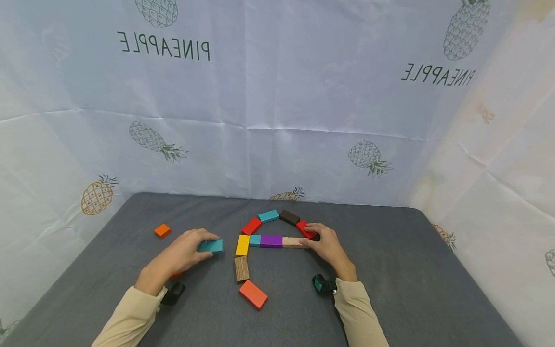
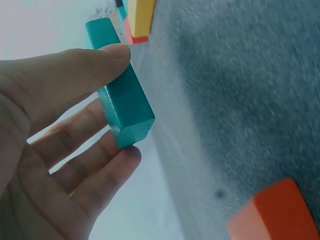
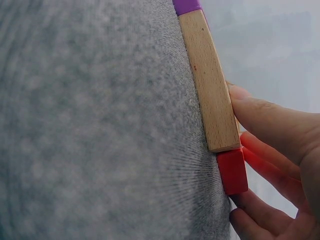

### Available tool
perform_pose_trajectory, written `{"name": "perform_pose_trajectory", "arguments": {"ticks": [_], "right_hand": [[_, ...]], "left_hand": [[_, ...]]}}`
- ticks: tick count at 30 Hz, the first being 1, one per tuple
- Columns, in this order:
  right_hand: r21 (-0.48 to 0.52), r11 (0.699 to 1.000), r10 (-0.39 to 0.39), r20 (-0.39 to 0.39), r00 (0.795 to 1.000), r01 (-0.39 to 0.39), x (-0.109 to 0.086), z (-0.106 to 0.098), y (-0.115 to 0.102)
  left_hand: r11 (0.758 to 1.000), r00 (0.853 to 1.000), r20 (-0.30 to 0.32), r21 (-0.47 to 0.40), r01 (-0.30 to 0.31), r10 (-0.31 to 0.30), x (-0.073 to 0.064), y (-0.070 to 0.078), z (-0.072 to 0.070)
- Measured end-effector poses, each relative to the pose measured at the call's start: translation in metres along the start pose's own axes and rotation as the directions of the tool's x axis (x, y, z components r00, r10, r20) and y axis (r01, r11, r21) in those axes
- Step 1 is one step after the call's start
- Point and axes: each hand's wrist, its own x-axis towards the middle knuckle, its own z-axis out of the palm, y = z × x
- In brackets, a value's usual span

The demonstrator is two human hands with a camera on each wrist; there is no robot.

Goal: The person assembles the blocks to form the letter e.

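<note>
My left hand (image 1: 184, 253) pinches a teal block (image 1: 214, 246) between thumb and fingers, left of the block figure. In the left wrist view the thumb presses one side of that teal block (image 2: 131, 102), with fingertips under it. My right hand (image 1: 329, 248) is at the figure's right side. Its thumb touches the pale wood block (image 3: 212, 85), while its fingers curl round the red block (image 3: 233, 172) at that block's end. A purple block (image 1: 271, 241) and a small teal block (image 1: 255, 240) continue the row leftward to a yellow block (image 1: 243, 245).
Above the row, a red block (image 1: 251, 226), a teal block (image 1: 269, 216) and a dark brown block (image 1: 289, 218) form an arch. Below the yellow one lie a brown wood block (image 1: 242, 269) and an orange-red block (image 1: 253, 294). An orange block (image 1: 162, 231) lies farther left; another is partly hidden by my left wrist.
</note>
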Motion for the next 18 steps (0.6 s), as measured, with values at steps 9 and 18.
{"name": "perform_pose_trajectory", "arguments": {"ticks": [9,18], "right_hand": [[-0.001,1.0,-0.001,0.005,1.0,0.001,0.001,0.001,0.001],[0.008,1.0,0.002,0.005,1.0,-0.002,0.001,0.001,0.001]], "left_hand": [[0.999,0.999,0.028,-0.037,-0.02,0.021,0.001,0.012,0.001],[0.998,0.998,0.035,-0.049,-0.041,0.043,0.002,0.027,0.002]]}}
